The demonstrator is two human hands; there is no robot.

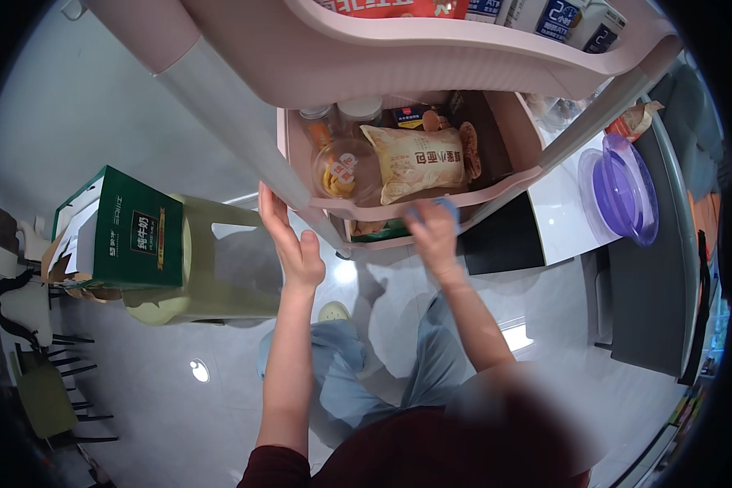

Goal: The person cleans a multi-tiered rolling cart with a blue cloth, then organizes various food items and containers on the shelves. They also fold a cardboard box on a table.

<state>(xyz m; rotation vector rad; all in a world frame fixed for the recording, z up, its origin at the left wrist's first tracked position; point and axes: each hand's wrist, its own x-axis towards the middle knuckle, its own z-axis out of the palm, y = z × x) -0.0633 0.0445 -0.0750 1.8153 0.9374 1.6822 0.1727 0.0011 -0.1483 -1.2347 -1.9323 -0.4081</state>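
The right hand (434, 232) is clutching a blue cloth (449, 210) at the pink basket (500, 192)'s front edge, seemingly wiping; the left hand (297, 254) is reaching out open, empty. Next is probably needing gentle sideways rubbing.

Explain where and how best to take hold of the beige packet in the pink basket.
Probably pinch the beige packet by its lower-left corner, coming from the front over the pink basket: that flattened corner points toward the front rim, the middle looks plump, and the upper tier overhangs.
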